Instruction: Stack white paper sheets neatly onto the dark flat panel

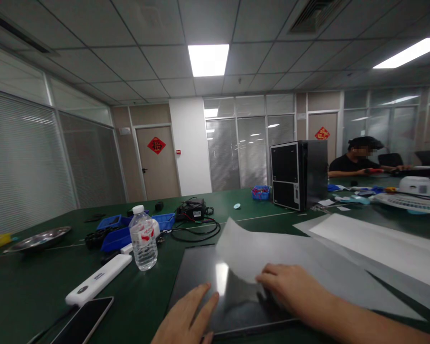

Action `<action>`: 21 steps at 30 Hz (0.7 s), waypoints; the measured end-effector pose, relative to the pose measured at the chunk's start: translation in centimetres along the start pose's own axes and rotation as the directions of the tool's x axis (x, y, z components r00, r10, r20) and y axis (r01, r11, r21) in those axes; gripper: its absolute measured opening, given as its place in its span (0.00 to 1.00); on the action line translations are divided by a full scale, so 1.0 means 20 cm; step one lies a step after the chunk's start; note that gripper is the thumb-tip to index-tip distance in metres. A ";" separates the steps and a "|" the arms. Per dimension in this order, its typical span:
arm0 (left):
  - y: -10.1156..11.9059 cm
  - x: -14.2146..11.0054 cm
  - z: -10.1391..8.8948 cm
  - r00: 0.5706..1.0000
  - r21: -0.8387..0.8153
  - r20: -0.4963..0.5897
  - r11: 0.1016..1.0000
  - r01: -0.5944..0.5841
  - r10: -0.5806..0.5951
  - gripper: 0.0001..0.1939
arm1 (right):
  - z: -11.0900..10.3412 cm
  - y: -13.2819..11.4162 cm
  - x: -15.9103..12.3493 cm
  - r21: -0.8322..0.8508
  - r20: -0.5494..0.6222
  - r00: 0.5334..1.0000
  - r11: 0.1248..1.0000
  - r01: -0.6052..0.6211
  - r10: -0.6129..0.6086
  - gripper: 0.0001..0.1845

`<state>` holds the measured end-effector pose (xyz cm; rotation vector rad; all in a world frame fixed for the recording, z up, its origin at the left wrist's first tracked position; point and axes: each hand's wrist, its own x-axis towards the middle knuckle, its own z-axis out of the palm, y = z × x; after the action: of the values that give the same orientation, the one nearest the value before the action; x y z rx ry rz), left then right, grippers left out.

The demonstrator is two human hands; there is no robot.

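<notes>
A flat, glossy dark screen panel (197, 267) lies on the green table in front of me, with a ceiling light mirrored in it. My left hand (189, 315) is over its near left part, fingers stretched and apart, holding nothing. A thin translucent white sheet (290, 251) covers the panel's far right part, its left corner curling upward. At the sheet's near edge, my right hand (290, 286) is closed with bent fingers and appears to grip it; the fingertips are partly hidden. The hand's reflection shows in the panel below.
Left of the panel stand a water bottle (143, 239), a white power bank (98, 279) and a phone (84, 322). Blue bins (116, 239) and a black cabled device (191, 210) lie behind. A computer tower (297, 174), more white sheets (376, 239) and a seated person (354, 160) are rightward.
</notes>
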<state>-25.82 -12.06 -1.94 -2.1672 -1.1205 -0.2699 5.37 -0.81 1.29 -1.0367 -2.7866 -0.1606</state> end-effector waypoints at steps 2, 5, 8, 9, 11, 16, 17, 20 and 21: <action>-0.03 0.00 -0.03 0.997 0.029 -0.050 0.998 0.061 -0.060 0.35 | 0.02 -0.15 0.02 0.021 0.015 0.996 0.996 0.090 -0.091 0.16; -0.08 0.00 -0.07 0.999 -0.023 0.042 1.000 0.021 -0.020 0.30 | 0.00 -0.29 0.04 0.119 -0.017 0.976 0.969 0.216 -0.215 0.12; -0.10 0.00 -0.10 0.981 -0.108 0.191 0.993 0.053 -0.031 0.21 | -0.04 -0.26 0.05 0.233 -0.088 0.970 0.942 0.243 -0.228 0.15; -0.10 0.00 -0.11 0.973 -0.121 0.225 0.989 0.087 -0.058 0.20 | -0.05 -0.20 0.05 0.236 -0.114 0.975 0.948 0.214 -0.192 0.17; -0.10 0.01 -0.12 0.959 -0.136 0.267 0.981 0.137 -0.097 0.20 | -0.05 0.01 0.06 0.172 -0.150 0.987 0.982 0.077 -0.051 0.20; -0.08 0.03 -0.17 0.943 -0.190 0.304 0.961 0.199 -0.135 0.19 | 0.06 0.77 -0.07 -0.016 -0.206 0.862 0.879 -0.477 0.464 0.30; -0.08 0.04 -0.17 0.941 -0.204 0.307 0.957 0.207 -0.138 0.18 | 0.09 0.91 -0.13 -0.024 -0.210 0.802 0.817 -0.576 0.559 0.33; -0.08 0.05 -0.18 0.939 -0.230 0.311 0.948 0.222 -0.145 0.17 | 0.17 1.24 -0.32 -0.012 -0.159 0.639 0.646 -0.764 0.753 0.39; -0.07 0.05 -0.18 0.940 -0.228 0.305 0.947 0.226 -0.151 0.17 | 0.19 1.31 -0.37 -0.003 -0.141 0.617 0.623 -0.782 0.774 0.39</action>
<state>-26.01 -13.14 1.82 -2.3842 -1.5370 -0.2039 27.64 14.79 -2.66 -2.0602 -1.9628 -0.1868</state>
